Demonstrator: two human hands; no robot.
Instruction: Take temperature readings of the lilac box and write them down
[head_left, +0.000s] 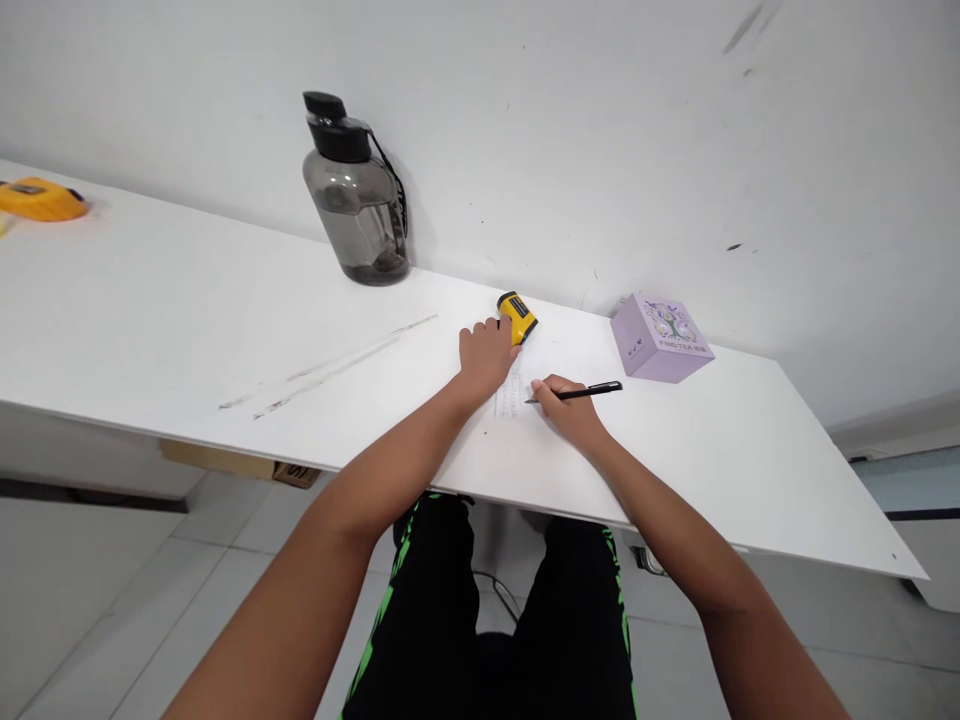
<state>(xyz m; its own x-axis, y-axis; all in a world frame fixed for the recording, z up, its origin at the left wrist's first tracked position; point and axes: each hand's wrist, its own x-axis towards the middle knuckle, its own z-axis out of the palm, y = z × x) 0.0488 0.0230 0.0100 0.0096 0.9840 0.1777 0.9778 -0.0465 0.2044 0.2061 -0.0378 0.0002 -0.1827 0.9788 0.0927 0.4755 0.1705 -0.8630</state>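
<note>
My right hand [570, 408] is closed round a black pen [592, 391], its tip pointing left over a sheet of paper with lines of small writing [511, 400]. Just left of the paper, my left hand [486, 353] rests on the white table with its fingers curled. The thumb and fingers are against a small yellow-and-black device [519, 318], which has a dark label on top and lies tilted. Part of the device is hidden behind the fingers, and its exact kind is unclear.
A large grey water bottle [356, 210] stands by the wall. On the right is a lilac tea box [661, 338]. A yellow-orange tool [43, 199] lies far left. The white table [187, 310] bears dark streaks, and its front edge runs above my legs.
</note>
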